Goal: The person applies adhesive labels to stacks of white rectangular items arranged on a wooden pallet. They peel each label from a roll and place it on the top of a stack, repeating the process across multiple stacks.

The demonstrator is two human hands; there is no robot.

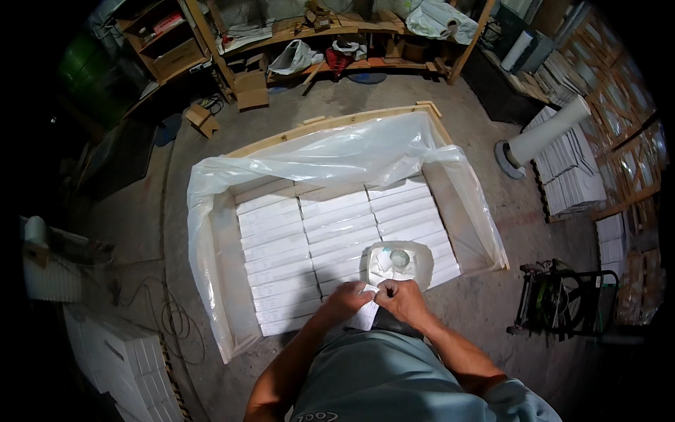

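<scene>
Close in front of my body, my left hand (346, 298) pinches a white paper sheet (364, 318) that looks like a strip of labels. My right hand (402, 302) is closed at the sheet's upper right edge, its fingertips pressed together there. Just beyond my hands stands a whitish open tub (425, 261) with white papers and a round, pale greenish item (399, 259) in it; its exact kind I cannot make out. Under and behind it lie several white boxes (341, 221), packed in three columns inside a large wooden crate (288, 135) lined with clear plastic film (330, 151).
A workbench with shelves (337, 32) runs along the back. A tall white roll (552, 130) stands to the right, near stacked white flat packs (573, 179). A black wheeled frame (562, 299) is at the lower right. White boxes (126, 359) and a coiled cable (176, 316) lie left.
</scene>
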